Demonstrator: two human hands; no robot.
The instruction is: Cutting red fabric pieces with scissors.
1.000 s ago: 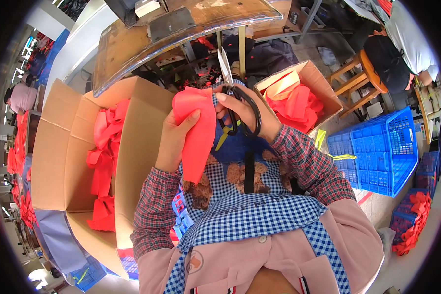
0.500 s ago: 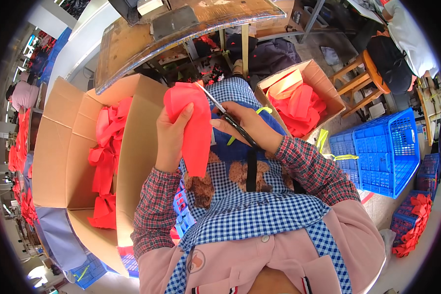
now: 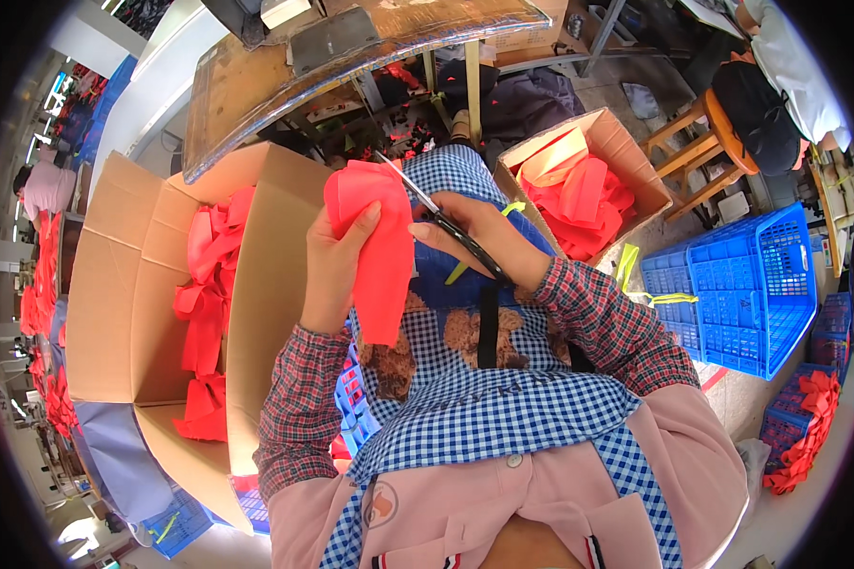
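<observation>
My left hand (image 3: 337, 261) is closed on a folded red fabric piece (image 3: 381, 275), its thumb pressed flat on the front. The cloth hangs down over my lap and narrows toward its lower end. In my right hand (image 3: 489, 237) is a pair of scissors (image 3: 463, 242) with dark handles and slim silver blades. Those blades slant up and left along the cloth's upper right edge, and their tips show just above it. My right thumb reaches close to the cloth's right side. Whether the blades touch the cloth I cannot tell.
A tall open carton (image 3: 114, 275) with red fabric pieces (image 3: 204, 308) stands at my left. Another carton (image 3: 640, 152) of red fabric is at the right, near a blue plastic crate (image 3: 721, 294) and a wooden stool (image 3: 697, 142). Ahead is a worn wooden table (image 3: 247, 85).
The red fabric has shifted slightly right in my left hand. My right hand has moved a little, and the scissor tips now stand clear above the cloth's top edge.
</observation>
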